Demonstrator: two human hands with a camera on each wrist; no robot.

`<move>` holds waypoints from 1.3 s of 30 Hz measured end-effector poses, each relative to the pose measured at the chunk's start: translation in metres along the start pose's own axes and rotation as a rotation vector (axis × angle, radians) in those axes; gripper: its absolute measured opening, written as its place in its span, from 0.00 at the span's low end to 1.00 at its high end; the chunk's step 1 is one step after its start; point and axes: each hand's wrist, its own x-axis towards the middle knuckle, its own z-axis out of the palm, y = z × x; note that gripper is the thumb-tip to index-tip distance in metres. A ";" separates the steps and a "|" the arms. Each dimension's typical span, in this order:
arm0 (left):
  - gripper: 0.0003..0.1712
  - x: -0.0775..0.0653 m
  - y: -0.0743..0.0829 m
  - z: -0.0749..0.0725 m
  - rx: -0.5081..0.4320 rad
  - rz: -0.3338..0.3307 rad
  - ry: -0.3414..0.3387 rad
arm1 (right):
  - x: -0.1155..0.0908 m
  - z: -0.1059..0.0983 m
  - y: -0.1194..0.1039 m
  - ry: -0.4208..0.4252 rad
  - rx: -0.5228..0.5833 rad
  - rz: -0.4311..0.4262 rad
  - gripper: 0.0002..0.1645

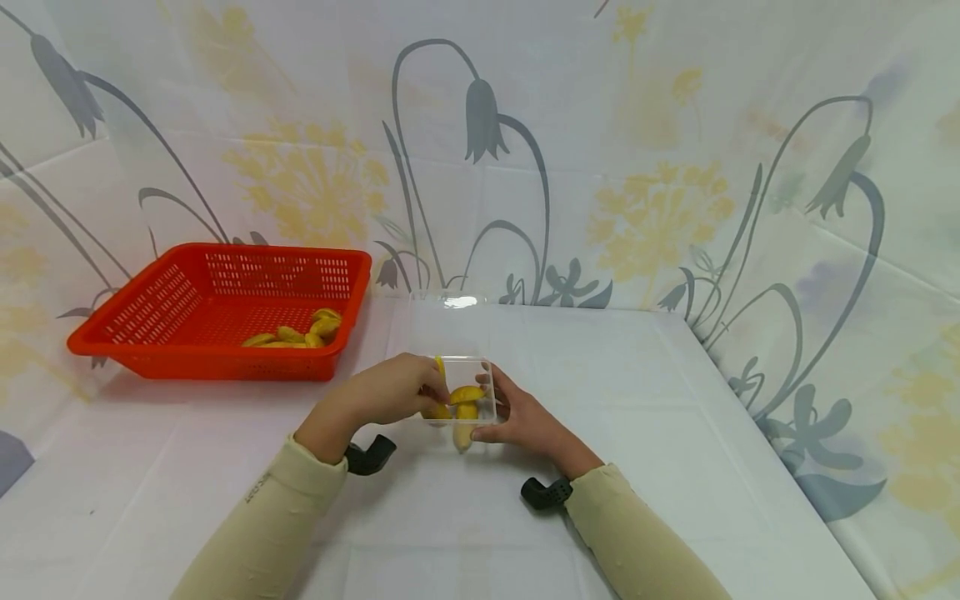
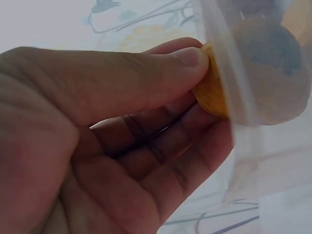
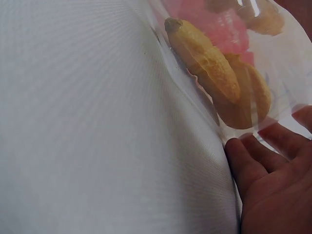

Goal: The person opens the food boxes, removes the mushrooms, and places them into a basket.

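Note:
A clear plastic box (image 1: pixel 461 367) stands on the white-covered table in front of me, its transparent lid (image 1: pixel 450 323) raised at the back. One yellow mushroom (image 1: pixel 467 395) lies in it, its pale stem toward me; the right wrist view shows this mushroom (image 3: pixel 202 56) through the plastic. My left hand (image 1: pixel 405 387) reaches over the left side of the box. Its thumb and fingers pinch another yellow mushroom (image 2: pixel 210 90), partly seen through the wall in the left wrist view. My right hand (image 1: pixel 525 417) grips the box's right side, thumb in front and fingers behind.
A red perforated plastic basket (image 1: pixel 202 362) stands at the back left, with several yellow mushrooms (image 1: pixel 288 335) in its right corner. A flower-printed cloth (image 1: pixel 555 225) hangs behind the table. A grey object (image 1: pixel 13 462) shows at the left edge.

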 end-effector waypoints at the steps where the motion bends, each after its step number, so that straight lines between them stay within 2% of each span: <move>1: 0.07 -0.001 0.001 -0.001 0.000 0.001 0.004 | 0.000 0.000 0.000 0.000 0.000 0.001 0.66; 14: 0.08 -0.011 0.001 -0.011 0.046 0.057 0.100 | 0.000 0.000 0.001 -0.001 -0.017 0.008 0.66; 24: 0.08 -0.019 -0.002 -0.020 0.046 0.040 0.149 | 0.000 0.001 0.002 0.007 -0.022 0.006 0.67; 35: 0.09 -0.027 -0.009 -0.031 0.100 0.055 0.255 | 0.000 0.001 0.001 0.007 -0.019 0.003 0.67; 39: 0.10 -0.029 -0.013 -0.034 0.097 0.039 0.286 | -0.001 0.001 0.001 0.009 -0.026 0.007 0.67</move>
